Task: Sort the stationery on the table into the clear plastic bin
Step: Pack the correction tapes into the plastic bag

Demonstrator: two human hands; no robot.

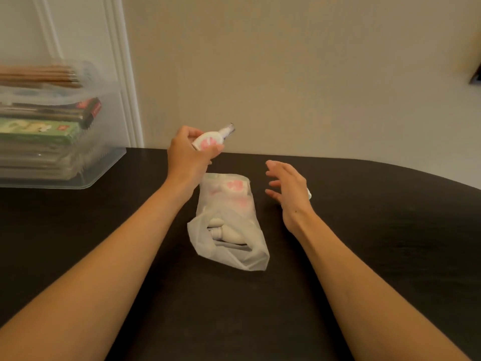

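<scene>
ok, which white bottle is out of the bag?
The bottle gripped in the left hand, held up above the table; the other bottles lie inside the translucent bag.

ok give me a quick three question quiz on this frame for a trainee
1. True or false: the left hand grips a small white bottle with a pink label.
2. Where on the table does the clear plastic bin stand? A) far left B) far right C) centre, near edge
3. Fill in: the right hand, just right of the translucent bag, is ___ and holds nothing.
Key: 1 true; 2 A; 3 open
</scene>
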